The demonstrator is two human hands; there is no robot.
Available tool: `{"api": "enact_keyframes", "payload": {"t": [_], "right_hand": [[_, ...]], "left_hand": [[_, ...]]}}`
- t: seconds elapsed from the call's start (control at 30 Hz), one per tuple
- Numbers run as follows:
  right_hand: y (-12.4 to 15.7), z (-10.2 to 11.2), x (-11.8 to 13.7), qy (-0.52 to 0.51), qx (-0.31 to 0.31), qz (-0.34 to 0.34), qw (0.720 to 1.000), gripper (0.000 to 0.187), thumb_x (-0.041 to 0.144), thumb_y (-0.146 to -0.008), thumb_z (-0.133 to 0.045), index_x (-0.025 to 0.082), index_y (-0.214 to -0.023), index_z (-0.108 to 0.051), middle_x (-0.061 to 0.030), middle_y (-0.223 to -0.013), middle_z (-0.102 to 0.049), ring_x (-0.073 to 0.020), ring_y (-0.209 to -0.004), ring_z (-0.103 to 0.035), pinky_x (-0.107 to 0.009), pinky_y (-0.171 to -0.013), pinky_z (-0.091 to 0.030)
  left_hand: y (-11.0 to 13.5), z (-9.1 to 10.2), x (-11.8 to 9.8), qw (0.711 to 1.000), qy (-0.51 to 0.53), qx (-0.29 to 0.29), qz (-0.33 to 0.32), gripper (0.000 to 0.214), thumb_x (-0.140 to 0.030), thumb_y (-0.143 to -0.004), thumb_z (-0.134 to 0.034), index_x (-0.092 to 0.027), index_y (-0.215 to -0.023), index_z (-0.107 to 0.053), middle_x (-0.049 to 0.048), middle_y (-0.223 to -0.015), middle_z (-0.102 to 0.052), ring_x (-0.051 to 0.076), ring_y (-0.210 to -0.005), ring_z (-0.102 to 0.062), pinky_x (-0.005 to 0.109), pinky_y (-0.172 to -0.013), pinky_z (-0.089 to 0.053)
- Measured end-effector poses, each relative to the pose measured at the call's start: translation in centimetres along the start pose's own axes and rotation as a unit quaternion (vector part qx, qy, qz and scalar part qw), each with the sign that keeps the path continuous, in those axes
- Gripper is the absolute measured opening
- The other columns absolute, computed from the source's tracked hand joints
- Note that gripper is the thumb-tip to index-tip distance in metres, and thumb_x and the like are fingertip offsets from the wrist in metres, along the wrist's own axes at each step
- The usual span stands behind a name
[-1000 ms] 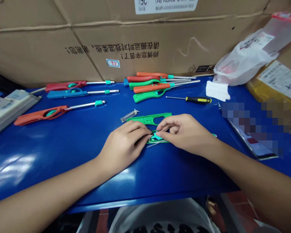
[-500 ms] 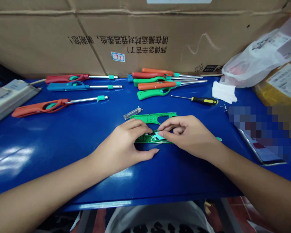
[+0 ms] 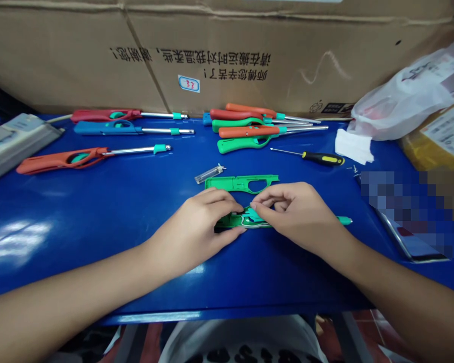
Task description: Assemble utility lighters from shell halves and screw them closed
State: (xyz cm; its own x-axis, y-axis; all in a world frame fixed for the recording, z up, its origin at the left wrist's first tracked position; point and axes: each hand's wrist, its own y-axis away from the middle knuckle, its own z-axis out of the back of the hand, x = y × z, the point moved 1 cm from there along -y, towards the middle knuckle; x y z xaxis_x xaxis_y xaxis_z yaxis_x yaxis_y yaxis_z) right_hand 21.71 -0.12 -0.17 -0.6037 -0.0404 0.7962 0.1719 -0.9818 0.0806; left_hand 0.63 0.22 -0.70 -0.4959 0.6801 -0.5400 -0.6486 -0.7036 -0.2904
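Note:
On the blue table lies an opened green lighter casing half (image 3: 227, 222), with a white wire along its inside and a turquoise tip showing at its right end. My left hand (image 3: 196, 222) grips its left part, thumb on the near edge and fingers at the far side. A turquoise trigger (image 3: 252, 215) sits in the casing, pinched by the thumb and fingertips of my right hand (image 3: 302, 212). My right hand hides the casing's right part. Just beyond lies the other green casing half (image 3: 227, 183), beside a clear fuel tank (image 3: 209, 174).
Long-necked lighters lie at the back left, including a blue lighter (image 3: 106, 128) and an orange lighter (image 3: 60, 161). Several more form a pile (image 3: 245, 132) near the cardboard box (image 3: 98, 80). A screwdriver (image 3: 323, 158), white tissue (image 3: 353, 146) and phone (image 3: 404, 222) lie right; a power strip (image 3: 18, 146) left.
My left thumb has closed in against the casing's near edge. The turquoise trigger now sits lower in the casing, still between my right fingertips. The whole view has shifted slightly.

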Motion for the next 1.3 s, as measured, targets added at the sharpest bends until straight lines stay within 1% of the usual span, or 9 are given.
{"api": "enact_keyframes", "payload": {"t": [0.27, 0.5, 0.63, 0.67, 0.73, 0.8, 0.9, 1.07, 1.3], "right_hand": [[0.5, -0.1, 0.5, 0.11, -0.045, 0.083, 0.989, 0.016, 0.021, -0.085, -0.064, 0.022, -0.079, -0.079, 0.0073, -0.044, -0.044, -0.0096, -0.044, -0.036, -0.026, -0.051, -0.031], [0.7, -0.8, 0.4, 0.151, -0.061, 0.138, 0.977, 0.012, 0.019, -0.088, -0.066, 0.021, -0.079, -0.074, 0.0035, -0.061, -0.062, -0.0093, -0.051, -0.046, -0.026, -0.055, -0.036], [0.4, 0.5, 0.5, 0.126, -0.098, 0.166, 0.973, 0.019, 0.021, -0.093, -0.062, 0.019, -0.077, -0.071, 0.0033, -0.064, -0.06, -0.0081, -0.051, -0.043, -0.026, -0.053, -0.036], [0.3, 1.1, 0.5, 0.12, -0.094, 0.167, 0.974, 0.018, 0.02, -0.094, -0.06, 0.019, -0.079, -0.071, 0.0033, -0.067, -0.061, -0.0079, -0.051, -0.043, -0.026, -0.052, -0.035], [0.2, 2.3, 0.5, 0.136, -0.02, 0.165, 0.977, 0.014, 0.02, -0.092, -0.062, 0.021, -0.082, -0.072, 0.0025, -0.077, -0.064, -0.0083, -0.056, -0.048, -0.026, -0.054, -0.037], [0.2, 3.3, 0.4, 0.186, 0.059, 0.179, 0.964, 0.007, 0.022, -0.091, -0.067, 0.023, -0.087, -0.073, 0.0013, -0.086, -0.068, -0.0117, -0.07, -0.058, -0.027, -0.059, -0.039], [0.4, 3.9, 0.2, 0.224, 0.132, 0.21, 0.943, 0.014, 0.026, -0.097, -0.062, 0.023, -0.103, -0.074, -0.0015, -0.102, -0.071, -0.0156, -0.087, -0.065, -0.029, -0.07, -0.044], [0.6, 3.3, 0.1, 0.263, 0.147, 0.233, 0.925, 0.023, 0.02, -0.101, -0.052, 0.022, -0.095, -0.075, -0.0026, -0.098, -0.071, -0.0153, -0.083, -0.066, -0.03, -0.068, -0.041], [0.5, 3.0, 0.6, 0.208, 0.14, 0.193, 0.949, 0.017, 0.017, -0.094, -0.061, 0.021, -0.082, -0.073, -0.0007, -0.083, -0.069, -0.015, -0.076, -0.064, -0.03, -0.062, -0.039]], "left_hand": [[0.0, -0.2, 0.0, 1.0, 0.005, -0.013, -0.002, 0.019, -0.024, -0.089, -0.078, -0.013, -0.104, -0.074, 0.0069, -0.102, -0.074, 0.022, -0.099, -0.071, 0.035, -0.089, -0.06], [0.0, -0.2, -0.3, 1.0, -0.001, -0.016, -0.012, 0.015, -0.022, -0.09, -0.076, -0.011, -0.101, -0.075, 0.0077, -0.099, -0.073, 0.022, -0.094, -0.07, 0.034, -0.085, -0.059], [0.0, -0.2, -0.1, 1.0, -0.012, -0.022, -0.019, 0.015, -0.021, -0.09, -0.077, -0.012, -0.101, -0.074, 0.0069, -0.097, -0.073, 0.021, -0.094, -0.07, 0.033, -0.085, -0.059], [0.0, -0.3, 0.0, 0.999, -0.014, -0.024, -0.022, 0.016, -0.021, -0.09, -0.077, -0.012, -0.102, -0.074, 0.0067, -0.098, -0.073, 0.021, -0.095, -0.07, 0.033, -0.086, -0.059], [0.1, -0.3, 0.1, 0.999, -0.019, -0.026, -0.026, 0.017, -0.022, -0.09, -0.077, -0.012, -0.103, -0.074, 0.0065, -0.099, -0.073, 0.021, -0.096, -0.07, 0.033, -0.087, -0.059], [0.2, -0.4, 0.1, 0.999, -0.024, -0.026, -0.028, 0.017, -0.022, -0.09, -0.077, -0.012, -0.103, -0.074, 0.0064, -0.099, -0.072, 0.021, -0.096, -0.07, 0.032, -0.087, -0.059], [0.3, -0.4, 0.1, 0.999, -0.024, -0.029, -0.033, 0.017, -0.021, -0.09, -0.077, -0.012, -0.103, -0.073, 0.0065, -0.099, -0.072, 0.02, -0.096, -0.07, 0.031, -0.086, -0.059], [0.2, -0.4, 0.1, 0.998, -0.03, -0.026, -0.043, 0.017, -0.021, -0.091, -0.076, -0.012, -0.104, -0.073, 0.0061, -0.097, -0.072, 0.02, -0.095, -0.069, 0.031, -0.085, -0.058], [0.6, -0.6, 0.1, 0.998, -0.024, -0.022, -0.055, 0.021, -0.021, -0.092, -0.074, -0.011, -0.11, -0.073, 0.0077, -0.097, -0.071, 0.021, -0.092, -0.067, 0.033, -0.082, -0.058]]}}
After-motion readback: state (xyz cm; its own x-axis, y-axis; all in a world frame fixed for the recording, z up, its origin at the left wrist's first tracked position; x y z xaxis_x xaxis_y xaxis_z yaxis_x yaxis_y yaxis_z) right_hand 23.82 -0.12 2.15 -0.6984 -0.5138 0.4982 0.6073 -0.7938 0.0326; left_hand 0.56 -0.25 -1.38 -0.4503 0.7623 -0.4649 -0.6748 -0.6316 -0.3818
